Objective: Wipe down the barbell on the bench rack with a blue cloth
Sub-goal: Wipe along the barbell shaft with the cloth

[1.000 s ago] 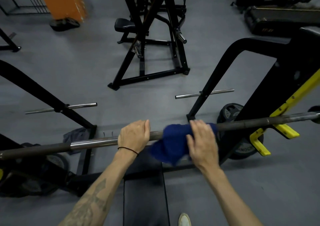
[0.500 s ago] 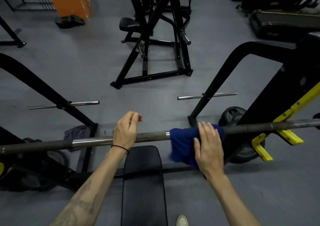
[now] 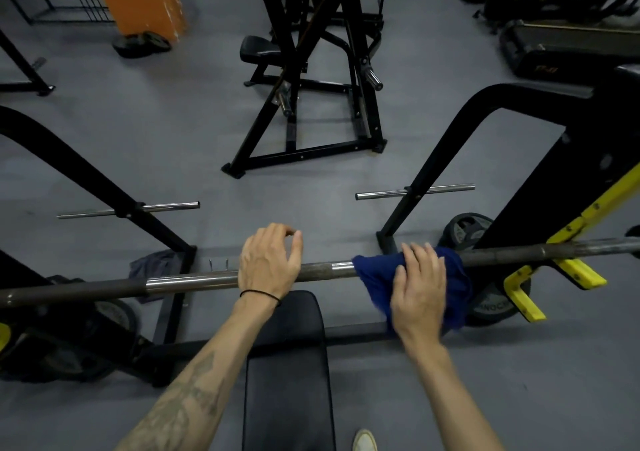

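Grey gym flooring [image 3: 173,132] fills the frame; across the lower middle runs the barbell [image 3: 194,282], dull with shiny chrome bands. Right hand [image 3: 417,293] presses the blue cloth [image 3: 372,276] around it; left hand [image 3: 268,260] rests on top, fingers loosely open.

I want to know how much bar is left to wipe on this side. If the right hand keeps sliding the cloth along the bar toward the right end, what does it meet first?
Probably the yellow rack hook cradling the barbell. The right hand, pressing the blue cloth, has bare bar before it.
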`<action>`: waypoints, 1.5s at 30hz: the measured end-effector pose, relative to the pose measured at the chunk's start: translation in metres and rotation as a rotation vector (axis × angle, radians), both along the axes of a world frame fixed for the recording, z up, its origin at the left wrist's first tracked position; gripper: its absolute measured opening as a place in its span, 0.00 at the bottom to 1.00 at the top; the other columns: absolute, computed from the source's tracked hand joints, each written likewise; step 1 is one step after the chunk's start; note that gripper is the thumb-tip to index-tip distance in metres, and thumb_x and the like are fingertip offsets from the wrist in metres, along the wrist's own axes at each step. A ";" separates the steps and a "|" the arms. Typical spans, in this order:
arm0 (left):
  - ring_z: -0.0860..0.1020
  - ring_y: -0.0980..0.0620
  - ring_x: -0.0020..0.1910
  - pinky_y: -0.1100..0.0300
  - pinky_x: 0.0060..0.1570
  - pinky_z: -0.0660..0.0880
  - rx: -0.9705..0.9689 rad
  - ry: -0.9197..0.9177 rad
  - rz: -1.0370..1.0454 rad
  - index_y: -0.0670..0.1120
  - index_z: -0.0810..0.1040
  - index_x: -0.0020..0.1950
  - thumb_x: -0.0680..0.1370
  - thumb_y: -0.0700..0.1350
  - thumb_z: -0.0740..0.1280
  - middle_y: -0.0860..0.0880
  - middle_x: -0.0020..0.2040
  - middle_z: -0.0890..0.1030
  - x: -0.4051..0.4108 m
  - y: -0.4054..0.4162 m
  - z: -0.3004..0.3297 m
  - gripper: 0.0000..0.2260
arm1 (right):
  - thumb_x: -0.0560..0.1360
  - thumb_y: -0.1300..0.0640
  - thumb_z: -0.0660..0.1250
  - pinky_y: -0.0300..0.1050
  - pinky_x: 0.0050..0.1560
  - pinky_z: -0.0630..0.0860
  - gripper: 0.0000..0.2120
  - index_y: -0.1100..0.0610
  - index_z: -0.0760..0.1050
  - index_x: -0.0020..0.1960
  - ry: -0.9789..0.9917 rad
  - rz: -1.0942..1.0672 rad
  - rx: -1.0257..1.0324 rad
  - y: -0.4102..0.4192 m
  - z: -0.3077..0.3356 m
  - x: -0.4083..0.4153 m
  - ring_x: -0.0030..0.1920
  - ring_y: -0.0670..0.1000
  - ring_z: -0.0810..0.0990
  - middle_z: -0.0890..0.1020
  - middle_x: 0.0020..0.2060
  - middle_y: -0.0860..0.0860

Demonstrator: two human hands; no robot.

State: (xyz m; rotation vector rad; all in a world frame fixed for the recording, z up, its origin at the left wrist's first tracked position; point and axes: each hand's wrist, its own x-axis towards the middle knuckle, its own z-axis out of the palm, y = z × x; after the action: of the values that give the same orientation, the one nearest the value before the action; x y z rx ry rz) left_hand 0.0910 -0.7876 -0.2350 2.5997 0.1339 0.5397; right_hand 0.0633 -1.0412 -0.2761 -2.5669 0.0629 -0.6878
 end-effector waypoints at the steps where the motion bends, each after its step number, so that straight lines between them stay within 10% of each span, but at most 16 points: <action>1: 0.76 0.49 0.42 0.52 0.47 0.70 0.038 -0.002 0.001 0.47 0.79 0.49 0.81 0.56 0.58 0.50 0.43 0.79 0.001 -0.002 0.000 0.16 | 0.85 0.55 0.55 0.59 0.81 0.53 0.21 0.62 0.72 0.73 0.015 -0.072 0.056 0.023 -0.001 -0.002 0.79 0.57 0.63 0.74 0.72 0.57; 8: 0.78 0.46 0.46 0.52 0.52 0.71 0.163 -0.062 -0.024 0.45 0.80 0.51 0.81 0.54 0.59 0.47 0.47 0.81 0.002 -0.001 -0.007 0.16 | 0.84 0.49 0.58 0.59 0.78 0.60 0.26 0.58 0.65 0.79 -0.033 0.465 -0.245 0.038 -0.005 -0.017 0.80 0.55 0.61 0.66 0.79 0.54; 15: 0.78 0.42 0.64 0.47 0.63 0.74 0.228 -0.088 -0.054 0.41 0.81 0.62 0.81 0.53 0.59 0.41 0.65 0.80 0.004 -0.004 -0.010 0.20 | 0.86 0.44 0.52 0.60 0.81 0.51 0.28 0.62 0.66 0.77 0.042 -0.032 0.156 0.040 0.001 -0.006 0.81 0.55 0.57 0.69 0.76 0.57; 21: 0.76 0.42 0.67 0.47 0.66 0.72 0.227 -0.095 -0.060 0.41 0.79 0.67 0.81 0.54 0.58 0.41 0.70 0.77 0.004 -0.002 -0.009 0.23 | 0.86 0.46 0.53 0.56 0.80 0.57 0.27 0.60 0.64 0.79 -0.039 0.517 -0.220 0.053 -0.003 -0.016 0.80 0.55 0.61 0.66 0.79 0.55; 28: 0.70 0.43 0.75 0.49 0.70 0.67 0.268 -0.101 -0.064 0.42 0.75 0.72 0.82 0.55 0.57 0.43 0.75 0.72 0.001 -0.006 -0.007 0.24 | 0.85 0.48 0.54 0.57 0.82 0.49 0.27 0.64 0.66 0.77 0.011 -0.063 0.149 0.033 -0.001 -0.003 0.81 0.56 0.57 0.67 0.78 0.57; 34: 0.69 0.43 0.75 0.46 0.72 0.69 0.312 -0.144 -0.130 0.41 0.74 0.73 0.82 0.54 0.57 0.42 0.75 0.72 0.000 0.000 -0.012 0.24 | 0.85 0.47 0.55 0.58 0.79 0.58 0.28 0.62 0.62 0.80 -0.044 0.516 -0.257 0.039 -0.005 -0.017 0.81 0.55 0.58 0.62 0.81 0.56; 41: 0.71 0.43 0.73 0.47 0.71 0.69 0.363 -0.205 -0.193 0.41 0.76 0.70 0.82 0.54 0.60 0.41 0.73 0.74 0.000 -0.001 -0.013 0.23 | 0.85 0.47 0.53 0.60 0.81 0.49 0.30 0.63 0.59 0.81 0.022 -0.049 0.195 0.046 -0.001 -0.007 0.83 0.55 0.51 0.59 0.82 0.56; 45: 0.79 0.43 0.58 0.50 0.56 0.75 0.422 -0.294 -0.267 0.42 0.81 0.57 0.82 0.51 0.63 0.42 0.60 0.81 -0.002 0.003 -0.017 0.15 | 0.85 0.45 0.56 0.54 0.82 0.48 0.32 0.62 0.57 0.82 0.045 0.406 -0.032 0.097 -0.007 -0.036 0.83 0.56 0.52 0.57 0.82 0.56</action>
State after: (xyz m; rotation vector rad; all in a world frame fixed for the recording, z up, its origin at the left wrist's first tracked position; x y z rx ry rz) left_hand 0.0888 -0.7846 -0.2520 2.8303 -0.4644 0.9210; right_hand 0.0273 -0.9447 -0.2836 -2.5125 -0.4454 -0.4769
